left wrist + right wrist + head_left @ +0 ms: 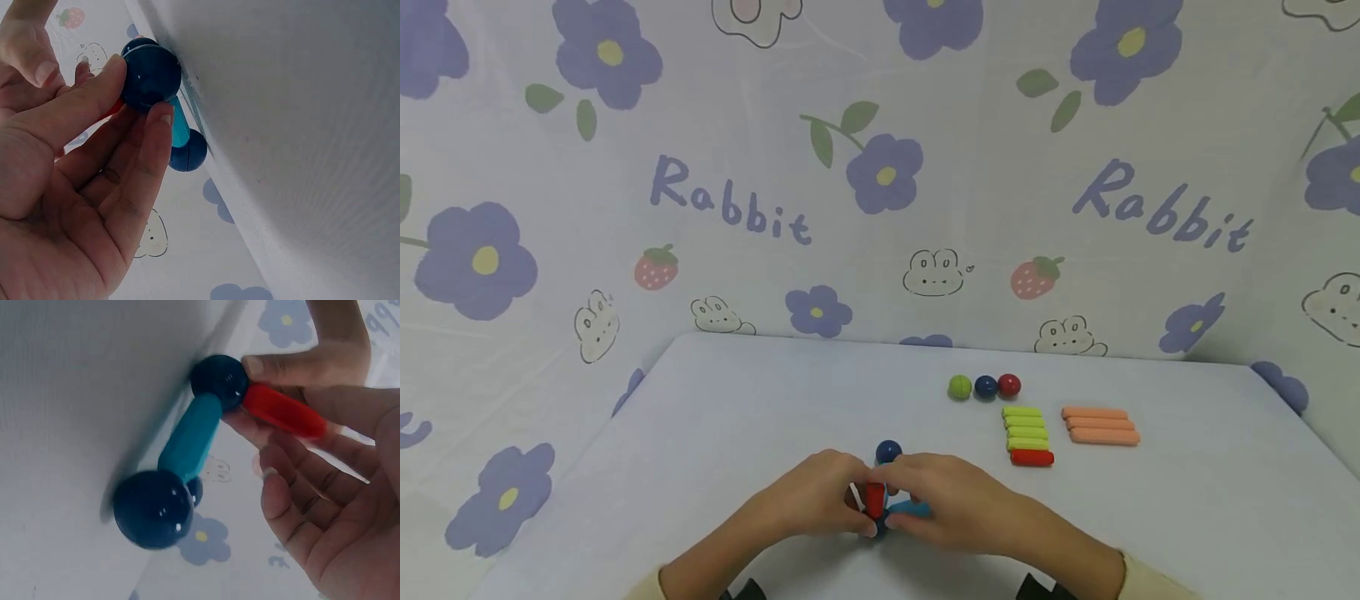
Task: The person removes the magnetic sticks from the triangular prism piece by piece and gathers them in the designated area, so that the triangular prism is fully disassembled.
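Observation:
My left hand [820,500] pinches a dark blue ball [151,76] between thumb and fingertips. A red rod [284,412] sticks out from this ball, as does a light blue rod [190,437] lying low along the table. At that rod's other end sits a second dark blue ball [153,509]; another ball, partly hidden, shows behind it. In the head view a dark blue ball [888,451] stands just beyond the hands. My right hand [962,504] is around the red rod's far side, fingers loosely bent; no clear grip shows, and its exact contact is hidden.
On the white table [737,400], a green ball [960,387], a blue ball [987,387] and a red ball [1009,385] line up at the back. Nearer are several yellow-green rods [1024,429], a red rod [1032,457] and orange rods [1101,425]. A patterned curtain hangs behind.

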`<act>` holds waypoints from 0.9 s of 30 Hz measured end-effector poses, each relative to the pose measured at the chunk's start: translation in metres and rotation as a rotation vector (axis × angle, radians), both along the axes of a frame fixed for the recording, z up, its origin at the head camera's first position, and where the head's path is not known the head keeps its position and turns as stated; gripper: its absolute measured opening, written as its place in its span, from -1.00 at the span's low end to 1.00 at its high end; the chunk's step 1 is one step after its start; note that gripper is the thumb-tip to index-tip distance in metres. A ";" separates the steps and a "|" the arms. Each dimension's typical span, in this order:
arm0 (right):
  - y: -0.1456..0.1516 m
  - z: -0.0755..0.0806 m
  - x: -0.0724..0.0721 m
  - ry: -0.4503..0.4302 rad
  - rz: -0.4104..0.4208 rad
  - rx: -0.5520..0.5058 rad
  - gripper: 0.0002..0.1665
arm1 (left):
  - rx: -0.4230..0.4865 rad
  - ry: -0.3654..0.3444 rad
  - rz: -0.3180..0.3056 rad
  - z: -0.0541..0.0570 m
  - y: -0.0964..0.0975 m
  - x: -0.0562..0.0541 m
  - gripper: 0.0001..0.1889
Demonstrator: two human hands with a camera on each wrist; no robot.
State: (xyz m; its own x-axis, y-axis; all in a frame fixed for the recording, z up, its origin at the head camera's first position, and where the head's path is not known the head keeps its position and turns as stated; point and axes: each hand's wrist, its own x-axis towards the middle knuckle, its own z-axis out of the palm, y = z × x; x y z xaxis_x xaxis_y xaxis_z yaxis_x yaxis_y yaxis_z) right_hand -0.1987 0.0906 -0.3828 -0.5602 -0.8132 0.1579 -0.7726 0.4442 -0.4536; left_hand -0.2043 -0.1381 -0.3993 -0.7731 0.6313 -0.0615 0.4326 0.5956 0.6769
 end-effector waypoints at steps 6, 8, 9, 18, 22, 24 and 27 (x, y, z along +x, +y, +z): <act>-0.003 -0.007 0.006 0.017 0.041 -0.007 -0.83 | 0.005 -0.019 -0.005 -0.002 0.002 -0.001 -0.81; 0.000 -0.009 0.007 -0.022 0.011 0.034 -0.84 | -0.007 -0.022 0.004 -0.001 0.002 -0.001 -0.80; 0.002 -0.011 0.007 -0.040 -0.006 0.053 -0.84 | -0.012 -0.020 0.008 -0.001 0.002 -0.001 -0.79; 0.015 -0.028 0.003 -0.123 -0.077 0.147 -0.83 | -0.063 -0.041 0.015 0.002 0.003 0.001 -0.81; 0.022 -0.028 0.003 -0.125 -0.122 0.181 -0.82 | -0.090 -0.038 0.024 0.004 0.004 0.002 -0.80; 0.027 -0.027 0.003 -0.136 -0.148 0.197 -0.81 | -0.093 -0.032 0.020 0.004 0.004 0.002 -0.80; 0.037 -0.024 0.001 -0.161 -0.193 0.218 -0.78 | -0.094 -0.025 0.017 0.004 0.004 0.002 -0.80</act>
State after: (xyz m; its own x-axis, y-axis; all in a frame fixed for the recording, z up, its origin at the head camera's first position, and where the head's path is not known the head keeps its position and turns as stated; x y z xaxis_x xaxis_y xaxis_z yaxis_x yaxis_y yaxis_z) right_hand -0.1977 0.1275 -0.4071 -0.7105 -0.6948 -0.1115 -0.5909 0.6751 -0.4416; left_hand -0.2026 -0.1342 -0.3953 -0.7808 0.6090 -0.1396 0.4056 0.6640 0.6281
